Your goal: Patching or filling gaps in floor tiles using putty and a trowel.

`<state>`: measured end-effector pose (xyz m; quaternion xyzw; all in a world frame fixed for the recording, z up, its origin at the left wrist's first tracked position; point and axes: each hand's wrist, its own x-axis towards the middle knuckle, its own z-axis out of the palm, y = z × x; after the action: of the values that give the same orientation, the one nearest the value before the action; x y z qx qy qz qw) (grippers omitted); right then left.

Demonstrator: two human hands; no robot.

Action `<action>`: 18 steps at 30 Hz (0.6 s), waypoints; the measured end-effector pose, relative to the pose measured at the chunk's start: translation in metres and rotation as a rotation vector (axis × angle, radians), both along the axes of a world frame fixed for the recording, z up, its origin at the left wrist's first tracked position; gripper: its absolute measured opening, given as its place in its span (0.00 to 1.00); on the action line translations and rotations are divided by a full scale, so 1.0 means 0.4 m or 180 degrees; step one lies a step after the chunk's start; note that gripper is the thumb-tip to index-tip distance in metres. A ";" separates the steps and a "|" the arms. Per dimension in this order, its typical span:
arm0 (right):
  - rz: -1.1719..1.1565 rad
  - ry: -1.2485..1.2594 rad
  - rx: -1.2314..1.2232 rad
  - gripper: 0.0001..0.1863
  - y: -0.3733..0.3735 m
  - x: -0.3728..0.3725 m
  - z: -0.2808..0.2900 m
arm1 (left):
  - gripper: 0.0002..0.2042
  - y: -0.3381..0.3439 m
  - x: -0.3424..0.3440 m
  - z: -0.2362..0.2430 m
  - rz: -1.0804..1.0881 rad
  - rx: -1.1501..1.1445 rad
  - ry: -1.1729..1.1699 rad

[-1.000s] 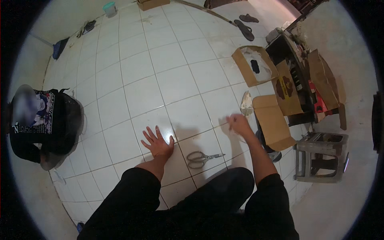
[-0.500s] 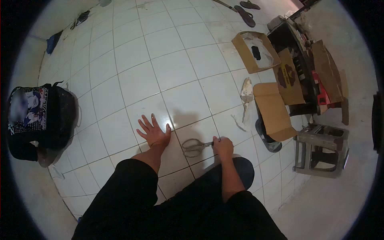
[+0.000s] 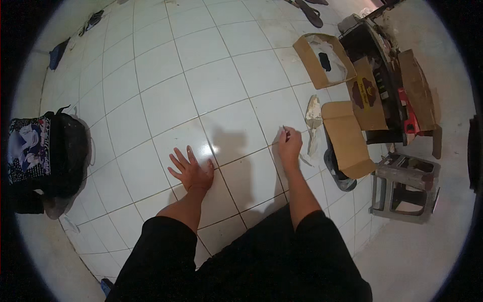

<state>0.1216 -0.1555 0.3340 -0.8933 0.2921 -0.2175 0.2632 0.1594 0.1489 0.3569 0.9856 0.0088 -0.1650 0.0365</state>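
My left hand (image 3: 195, 172) rests palm down on the white tiled floor (image 3: 221, 116), fingers spread and nothing in it. To its right, my right hand (image 3: 290, 146) is raised over the tiles with its fingers curled together. A small pale bit shows at the fingertips, too small to name. Close to the right wrist lies a thin whitish strip (image 3: 313, 147) on the floor, below a crumpled pale scrap (image 3: 313, 111). No scissors show in the present view.
An open cardboard box (image 3: 306, 64) with plastic and a black item inside stands at upper right. Below it are a cardboard piece (image 3: 346, 135), a dark sandal (image 3: 346, 185) and a grey stool (image 3: 376, 194). A black bag (image 3: 70, 151) sits at left. Another sandal (image 3: 311, 14) lies far off.
The scissors my right hand held by the blade end are gone from view. That hand has moved forward and slightly right. The left hand stays flat on the floor.
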 end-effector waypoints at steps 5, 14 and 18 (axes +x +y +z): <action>-0.0152 0.0348 0.0150 0.11 -0.153 0.048 -0.035 | 0.44 0.000 0.004 -0.006 -0.0041 -0.0102 -0.0145; 0.0151 0.0632 -0.0186 0.10 -0.151 0.064 -0.027 | 0.44 0.005 0.000 -0.017 -0.0017 -0.0060 -0.0105; 0.0204 0.0695 -0.0082 0.09 -0.123 0.057 -0.036 | 0.44 0.014 -0.009 -0.026 -0.0054 -0.0033 -0.0197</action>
<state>0.1444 -0.2048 0.3194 -0.9239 0.2876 -0.1141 0.2252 0.1560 0.1545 0.3464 0.9900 -0.0016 -0.1348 0.0405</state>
